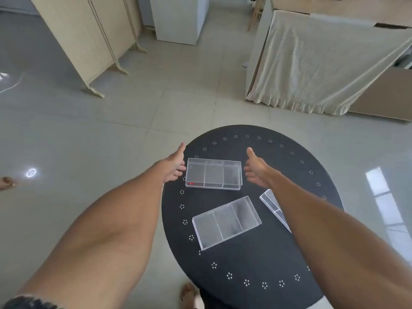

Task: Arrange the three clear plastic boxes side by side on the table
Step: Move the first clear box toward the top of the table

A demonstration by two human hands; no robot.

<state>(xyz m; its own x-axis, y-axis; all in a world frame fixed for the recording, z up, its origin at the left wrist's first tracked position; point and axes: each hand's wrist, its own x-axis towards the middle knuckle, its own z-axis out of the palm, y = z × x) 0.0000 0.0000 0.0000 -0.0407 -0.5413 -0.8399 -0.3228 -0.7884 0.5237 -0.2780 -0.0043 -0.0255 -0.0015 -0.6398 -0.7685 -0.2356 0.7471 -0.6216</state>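
Far clear box (213, 173) lies flat on the round black counter (245, 264), directly between the two hands. Left hand (175, 165) just beside its left end, fingers spread, thumb up, gripping nothing; contact with the box wall cannot be judged. Right hand (256, 169) near the right end, likewise spread and empty, small gap visible. Middle clear box (226, 221) sits nearer, skewed, well apart from both hands. Third clear box (273, 207) on the right is mostly covered by the right forearm; only a corner and one divider show.
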